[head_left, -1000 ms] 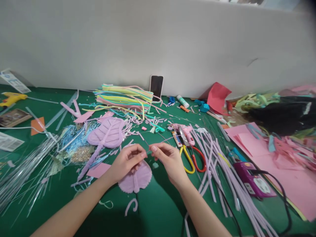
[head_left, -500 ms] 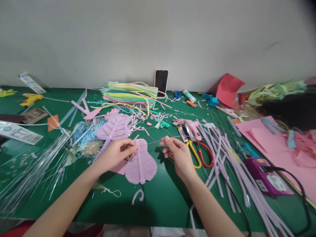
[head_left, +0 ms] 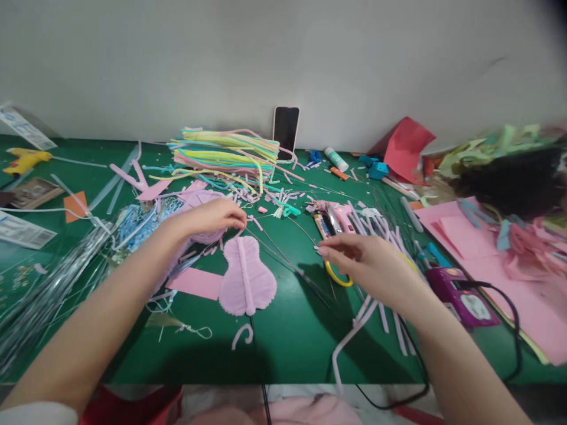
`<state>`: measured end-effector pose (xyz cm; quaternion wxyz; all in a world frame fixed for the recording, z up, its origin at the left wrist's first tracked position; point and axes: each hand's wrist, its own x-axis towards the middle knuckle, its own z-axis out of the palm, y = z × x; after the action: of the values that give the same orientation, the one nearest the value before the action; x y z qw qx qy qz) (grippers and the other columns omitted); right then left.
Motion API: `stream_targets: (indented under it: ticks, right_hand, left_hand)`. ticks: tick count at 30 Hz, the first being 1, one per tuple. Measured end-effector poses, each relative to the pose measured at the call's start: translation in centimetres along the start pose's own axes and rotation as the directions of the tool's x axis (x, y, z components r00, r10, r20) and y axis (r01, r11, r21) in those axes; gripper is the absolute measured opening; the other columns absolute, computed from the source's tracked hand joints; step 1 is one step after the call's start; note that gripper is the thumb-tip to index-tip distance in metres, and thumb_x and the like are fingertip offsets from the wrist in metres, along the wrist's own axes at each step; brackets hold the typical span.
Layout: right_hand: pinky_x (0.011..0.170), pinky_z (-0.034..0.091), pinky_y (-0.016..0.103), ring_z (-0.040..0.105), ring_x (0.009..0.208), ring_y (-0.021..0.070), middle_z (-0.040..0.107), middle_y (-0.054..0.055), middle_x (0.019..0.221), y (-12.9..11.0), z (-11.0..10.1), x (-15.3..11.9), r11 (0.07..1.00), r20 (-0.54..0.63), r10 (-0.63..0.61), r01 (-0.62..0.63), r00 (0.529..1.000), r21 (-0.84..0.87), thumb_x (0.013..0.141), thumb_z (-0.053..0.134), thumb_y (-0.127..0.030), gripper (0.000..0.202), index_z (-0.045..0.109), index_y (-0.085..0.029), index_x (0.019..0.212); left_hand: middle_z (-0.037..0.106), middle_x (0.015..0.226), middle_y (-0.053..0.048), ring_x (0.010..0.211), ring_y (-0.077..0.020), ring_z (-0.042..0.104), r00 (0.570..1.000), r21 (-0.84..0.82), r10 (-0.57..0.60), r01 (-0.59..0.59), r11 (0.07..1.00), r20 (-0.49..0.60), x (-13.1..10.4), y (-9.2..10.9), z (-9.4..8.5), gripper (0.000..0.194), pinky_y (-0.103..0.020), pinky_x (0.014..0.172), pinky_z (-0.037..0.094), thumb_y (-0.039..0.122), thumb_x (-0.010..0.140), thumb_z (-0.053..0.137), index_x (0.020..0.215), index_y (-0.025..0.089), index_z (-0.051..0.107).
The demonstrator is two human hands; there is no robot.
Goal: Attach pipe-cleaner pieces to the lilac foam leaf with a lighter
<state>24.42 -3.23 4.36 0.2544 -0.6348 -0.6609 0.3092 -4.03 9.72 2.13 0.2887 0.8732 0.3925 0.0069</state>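
My left hand [head_left: 217,215] reaches over the lavender veined leaf shape at the left, fingers bent and pinched together near loose pipe cleaner snippets [head_left: 256,223]. What is in that pinch, if anything, is hidden. My right hand [head_left: 358,257] is closed at the fingertips on the end of a thin wire [head_left: 304,231], which slants up and left toward the scraps. Between the hands, a lavender fuzzy wing-like piece [head_left: 259,280] with a raised centre rib lies flat on the green table. The other lavender leaf piece [head_left: 201,200] is partly covered by my left hand and forearm.
Scissors with a yellow handle [head_left: 337,276] and a pink glue gun [head_left: 337,211] lie beside my right hand. Lavender pipe cleaners [head_left: 345,339] spread to the right, near a purple device [head_left: 463,298] with a black cord. A multicoloured pipe cleaner bundle [head_left: 225,154] and a phone [head_left: 286,131] stand behind.
Both hands have left the wing-like piece, which now lies free on the table. My left hand has moved up toward the scraps; my right hand has moved right. The camera view has shifted slightly.
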Motion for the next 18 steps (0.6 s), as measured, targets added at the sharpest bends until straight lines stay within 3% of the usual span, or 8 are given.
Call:
stream_targets:
  ticks: [3,5,8,13,18]
  right_hand:
    - [0.057,0.04,0.029,0.062,0.063,0.0184,0.073,0.003,0.075,0.5,0.7,3.3,0.977,0.063,-0.106,0.115,0.992,-0.179,0.075,0.069,-0.034,0.011,0.074,-0.024,0.077]
    - [0.057,0.039,0.028,0.062,0.063,0.018,0.072,0.003,0.072,0.7,2.0,5.2,0.959,0.203,-0.109,0.156,0.973,-0.236,0.076,0.069,-0.037,0.016,0.074,-0.022,0.074]
    - [0.057,0.039,0.025,0.062,0.062,0.0154,0.072,0.003,0.071,0.5,4.0,7.0,0.935,0.426,-0.054,0.196,0.903,-0.297,0.078,0.068,-0.037,0.02,0.075,-0.019,0.076]
    - [0.063,0.043,0.026,0.066,0.072,0.0207,0.071,0.008,0.07,-0.6,5.6,8.5,0.871,0.435,0.014,0.202,0.901,-0.448,0.074,0.071,-0.037,0.022,0.075,-0.016,0.074]
    - [0.072,0.049,0.03,0.068,0.081,0.0255,0.071,0.012,0.07,-2.1,5.9,9.2,0.861,0.465,0.106,0.153,0.879,-0.485,0.07,0.073,-0.026,0.015,0.073,-0.012,0.075]
  left_hand:
    - [0.07,0.07,-0.001,0.064,-0.0139,0.058,0.997,0.059,0.006,-0.01,0.998,0.073,2.4,-0.6,-0.3,0.015,-0.022,0.064,0.036,0.026,0.077,0.06,0.075,0.018,0.072]
    - [0.069,0.07,0.0,0.062,-0.013,0.057,0.996,0.104,0.007,-0.016,0.994,0.09,3.3,-0.8,-0.4,0.016,-0.022,0.063,0.035,0.027,0.078,0.059,0.077,0.018,0.073]
    - [0.07,0.07,0.0,0.062,-0.0122,0.057,0.994,0.165,0.008,-0.026,0.986,0.106,3.8,-0.6,-0.4,0.016,-0.021,0.063,0.035,0.027,0.079,0.059,0.081,0.019,0.073]
    - [0.07,0.066,0.001,0.062,-0.0125,0.057,0.995,0.252,0.008,-0.034,0.967,0.104,4.4,0.1,-0.4,0.012,-0.021,0.062,0.034,0.024,0.077,0.063,0.077,0.021,0.074]
    - [0.072,0.072,0.0,0.066,-0.0139,0.061,0.996,0.289,0.027,-0.049,0.956,0.08,4.9,0.8,0.1,0.009,-0.022,0.065,0.037,0.023,0.078,0.065,0.077,0.021,0.074]
